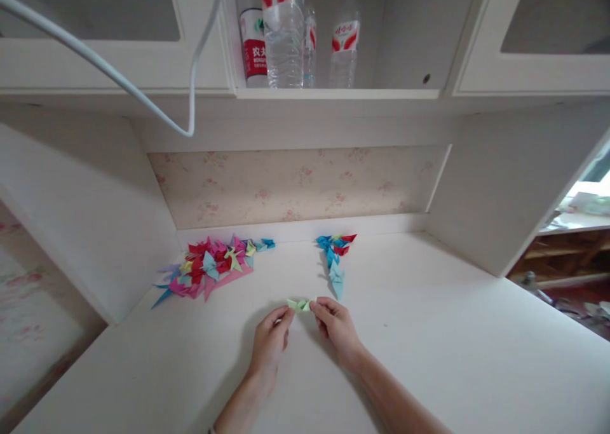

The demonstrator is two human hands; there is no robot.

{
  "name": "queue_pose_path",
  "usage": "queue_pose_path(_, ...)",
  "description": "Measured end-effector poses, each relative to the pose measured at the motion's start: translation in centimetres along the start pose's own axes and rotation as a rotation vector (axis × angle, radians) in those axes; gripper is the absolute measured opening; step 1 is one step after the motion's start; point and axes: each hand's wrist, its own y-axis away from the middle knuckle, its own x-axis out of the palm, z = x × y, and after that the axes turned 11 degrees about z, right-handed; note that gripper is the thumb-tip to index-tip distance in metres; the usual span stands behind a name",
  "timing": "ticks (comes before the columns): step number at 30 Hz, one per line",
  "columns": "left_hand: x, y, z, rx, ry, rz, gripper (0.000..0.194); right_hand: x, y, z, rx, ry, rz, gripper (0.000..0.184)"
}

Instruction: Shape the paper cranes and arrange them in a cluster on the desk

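A small light-green origami crane (pixel 301 305) is stretched between my two hands, just above the white tabletop. My left hand (pixel 272 339) pinches its left end between thumb and forefinger. On the other side, my right hand (pixel 337 329) pinches the right end the same way. Beyond my right hand lies a small group of blue, red and pale-blue folded cranes (pixel 336 275). A larger heap of folded cranes (pixel 210 265) in pink, red, purple, blue and yellow sits at the back left.
The white tabletop (pixel 429 358) runs to a back panel with floral wallpaper (pixel 295 180). Overhead, an open cabinet shelf holds several plastic bottles (pixel 344 46). A white cable (pixel 119 81) hangs at the upper left. Side panels (pixel 505 180) close in the desk.
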Motion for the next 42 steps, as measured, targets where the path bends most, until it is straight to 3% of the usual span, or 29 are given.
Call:
queue_pose_path(8,0.3,0.2,-0.2,0.028,0.004,0.019,0.051,-0.2,0.4,0.2,-0.002,-0.063,-0.027,0.028)
queue_pose_path(18,0.4,0.2,0.0,0.048,0.008,-0.004,0.052,0.1,0.4,0.2,0.069,-0.371,0.006,0.028)
queue_pose_path(33,0.5,0.5,-0.3,0.04,-0.092,0.056,0.049,0.4,0.8,0.5,0.031,-0.15,0.043,0.04)
queue_pose_path(42,0.9,0.9,-0.6,0.06,-0.052,-0.017,0.054,0.1,1.1,0.6,0.041,-0.057,0.047,0.042)
